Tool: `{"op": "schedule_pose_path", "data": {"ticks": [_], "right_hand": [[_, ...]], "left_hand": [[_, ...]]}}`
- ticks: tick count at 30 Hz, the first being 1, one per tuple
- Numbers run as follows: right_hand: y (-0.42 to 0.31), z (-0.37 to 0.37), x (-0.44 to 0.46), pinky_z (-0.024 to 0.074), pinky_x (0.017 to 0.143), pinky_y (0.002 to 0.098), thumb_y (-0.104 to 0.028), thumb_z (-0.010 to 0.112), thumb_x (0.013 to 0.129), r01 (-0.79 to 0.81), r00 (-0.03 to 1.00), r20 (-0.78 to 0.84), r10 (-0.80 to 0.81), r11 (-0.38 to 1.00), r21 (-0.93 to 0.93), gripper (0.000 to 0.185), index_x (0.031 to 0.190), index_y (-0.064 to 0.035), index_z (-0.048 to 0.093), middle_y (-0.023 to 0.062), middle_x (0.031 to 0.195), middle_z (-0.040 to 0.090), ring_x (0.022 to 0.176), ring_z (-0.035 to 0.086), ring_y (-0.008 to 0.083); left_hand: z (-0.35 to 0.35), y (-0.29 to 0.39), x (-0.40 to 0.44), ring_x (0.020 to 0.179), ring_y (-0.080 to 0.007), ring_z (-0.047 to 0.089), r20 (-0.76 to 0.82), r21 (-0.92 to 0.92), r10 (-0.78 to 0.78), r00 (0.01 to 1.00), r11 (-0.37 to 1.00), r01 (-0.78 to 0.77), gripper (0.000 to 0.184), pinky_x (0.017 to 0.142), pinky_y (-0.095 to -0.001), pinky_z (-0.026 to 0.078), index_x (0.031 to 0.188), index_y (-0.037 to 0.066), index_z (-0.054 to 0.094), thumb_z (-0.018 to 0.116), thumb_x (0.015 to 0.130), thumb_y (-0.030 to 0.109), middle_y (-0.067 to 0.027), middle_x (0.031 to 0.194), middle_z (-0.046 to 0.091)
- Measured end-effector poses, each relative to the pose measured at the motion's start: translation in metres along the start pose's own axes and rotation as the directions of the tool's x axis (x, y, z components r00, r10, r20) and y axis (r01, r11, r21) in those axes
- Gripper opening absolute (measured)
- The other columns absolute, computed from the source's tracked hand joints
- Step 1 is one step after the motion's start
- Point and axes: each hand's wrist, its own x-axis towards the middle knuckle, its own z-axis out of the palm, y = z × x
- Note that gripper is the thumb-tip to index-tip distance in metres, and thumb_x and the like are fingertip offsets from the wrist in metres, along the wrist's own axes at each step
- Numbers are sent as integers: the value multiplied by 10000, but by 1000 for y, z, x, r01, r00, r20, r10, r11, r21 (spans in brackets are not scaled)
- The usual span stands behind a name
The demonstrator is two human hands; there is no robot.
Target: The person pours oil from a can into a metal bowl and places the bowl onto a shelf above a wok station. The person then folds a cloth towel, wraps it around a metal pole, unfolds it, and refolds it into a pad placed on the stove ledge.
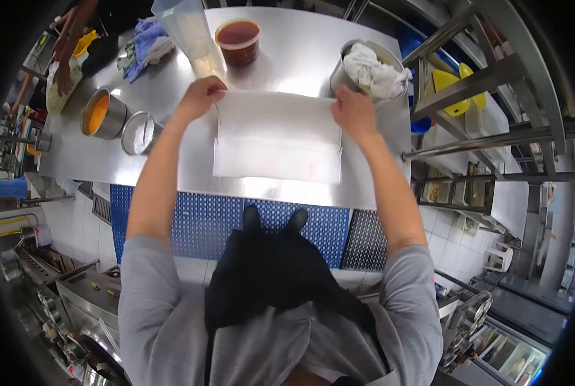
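A white rectangular cloth (pixel 278 138) lies spread over the steel table in front of me. My left hand (pixel 202 98) pinches its far left corner, fingers closed. At the far right corner, my right hand (pixel 353 111) grips the cloth with closed fingers. Just beyond my left hand stands a tall clear plastic pitcher (pixel 188 32), and next to it a tub of red-brown liquid (pixel 238 42). Close behind my right hand is a metal pot (pixel 339 80) with crumpled white cloths (pixel 374 69) in it.
Left on the steel table (pixel 69 151) are a pot of orange liquid (pixel 99 114), a metal container with a utensil (pixel 137 133) and bunched blue cloths (pixel 147 45). Another person's hand (pixel 63 78) shows at far left. Metal shelving (pixel 486 145) borders the right side.
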Motion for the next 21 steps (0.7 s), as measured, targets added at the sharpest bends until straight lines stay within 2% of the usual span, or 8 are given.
{"op": "schedule_pose_path", "data": {"ticks": [3,7,10,12,13,15,21], "right_hand": [[-8,-29,-39,532,725,476,-43,592,847,44,992,-129,-6,953,300,90,933,-35,617,156,882,665,834,655,379],[-16,-40,-98,525,730,456,-15,616,796,183,979,-129,-156,954,235,174,966,-47,632,135,900,644,871,643,359],[-20,-28,-136,528,708,425,-21,636,758,220,975,-71,-210,959,176,181,933,-66,652,105,890,617,855,628,319],[-29,-25,-152,529,694,400,-28,640,741,240,971,-41,-237,964,112,165,899,-74,658,80,870,595,834,612,288],[-33,-25,-159,527,689,392,-29,639,740,222,974,-65,-217,971,93,163,894,-77,661,70,866,591,825,603,276],[-36,-26,-169,523,677,375,-32,639,737,187,977,-110,-181,981,53,158,884,-81,666,49,858,583,806,586,253],[-31,6,-198,516,699,388,-60,651,724,136,988,-73,-138,990,-31,175,897,-73,679,60,890,590,858,581,274]], "left_hand": [[-25,21,-36,817,-182,663,22,-19,2,1000,1000,-2,135,776,-309,519,968,-2,698,668,861,74,-109,902,719],[-26,36,-99,837,-208,658,43,24,22,999,999,-23,108,765,-326,517,946,12,701,674,854,63,-95,921,715],[-5,30,-137,882,-242,655,36,214,155,987,964,-159,104,790,-338,515,938,23,709,686,837,22,-93,934,713],[12,33,-159,912,-281,647,-5,262,259,966,932,-249,129,803,-365,520,933,33,711,689,812,-5,-108,943,708],[19,35,-166,927,-301,643,-27,288,313,949,912,-293,145,809,-378,523,931,38,712,691,799,-19,-115,948,706],[29,37,-177,932,-309,645,-81,293,328,941,911,-292,162,815,-386,525,926,38,709,692,785,-39,-109,949,707],[62,7,-205,977,-329,625,-159,394,381,911,870,-295,182,844,-428,519,930,52,689,679,763,-19,-87,1015,693]]}}
